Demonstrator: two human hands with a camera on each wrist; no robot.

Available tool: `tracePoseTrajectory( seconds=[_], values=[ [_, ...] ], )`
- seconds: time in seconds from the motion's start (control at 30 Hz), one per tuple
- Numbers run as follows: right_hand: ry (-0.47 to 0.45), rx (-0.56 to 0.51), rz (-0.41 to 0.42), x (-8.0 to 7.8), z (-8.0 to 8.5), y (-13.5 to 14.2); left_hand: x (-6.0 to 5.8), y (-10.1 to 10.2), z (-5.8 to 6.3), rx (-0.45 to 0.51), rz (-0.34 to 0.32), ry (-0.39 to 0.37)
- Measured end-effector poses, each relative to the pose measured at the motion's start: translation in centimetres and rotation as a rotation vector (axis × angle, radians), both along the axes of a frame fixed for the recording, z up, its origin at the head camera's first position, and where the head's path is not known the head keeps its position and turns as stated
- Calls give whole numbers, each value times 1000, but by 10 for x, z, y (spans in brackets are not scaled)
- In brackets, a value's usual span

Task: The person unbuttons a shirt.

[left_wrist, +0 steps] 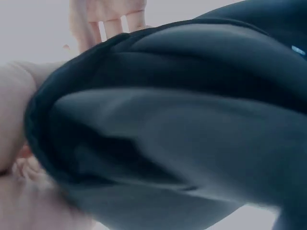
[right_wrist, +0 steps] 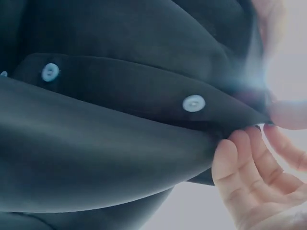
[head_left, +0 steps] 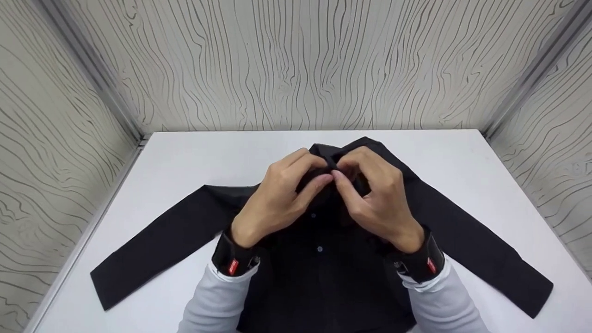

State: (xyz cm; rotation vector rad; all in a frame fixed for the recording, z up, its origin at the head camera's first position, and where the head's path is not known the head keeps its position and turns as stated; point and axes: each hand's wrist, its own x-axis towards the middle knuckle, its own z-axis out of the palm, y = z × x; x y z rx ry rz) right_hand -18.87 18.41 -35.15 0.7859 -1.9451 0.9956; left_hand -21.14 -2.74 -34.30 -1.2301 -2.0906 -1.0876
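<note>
A black button-up shirt (head_left: pixel 319 286) lies front up, its collar (head_left: pixel 365 144) at the far end. My left hand (head_left: pixel 280 196) pinches the shirt's cloth near the collar between thumb and fingers. Right beside it, my right hand (head_left: pixel 381 194) pinches the same part, the two thumb tips nearly meeting. Light buttons show down the front, one button (head_left: pixel 313 215) just below the hands and another button (head_left: pixel 320 249) lower. In the right wrist view, the lifted button strip (right_wrist: pixel 120 81) carries pale buttons, and fingers (right_wrist: pixel 240 167) grip its end. The left wrist view shows folded black cloth (left_wrist: pixel 192 134), blurred.
The left sleeve (head_left: pixel 157 245) and right sleeve (head_left: pixel 481 249) spread out diagonally over the white table (head_left: pixel 199 157). Wood-grain patterned panels (head_left: pixel 296 64) stand behind the table and at both sides. Black bands (head_left: pixel 236 252) circle both wrists.
</note>
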Motion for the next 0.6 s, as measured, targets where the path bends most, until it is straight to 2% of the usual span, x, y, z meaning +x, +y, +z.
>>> tracePoseTrajectory(
  seconds=[0.2, 0.37, 0.5, 0.6],
  values=[
    [-55, -14, 68, -1, -1, 1, -3, -1, -4, 4, 53, 35],
    [-82, -2, 97, -2, -4, 0, -5, 0, -8, 24, 91, 69],
    [-93, 1, 121, -3, -7, -2, -9, 3, -12, 4, 133, 95],
    [-135, -53, 154, -3, -8, -3, -11, 4, -12, -2, 143, 98]
  ],
)
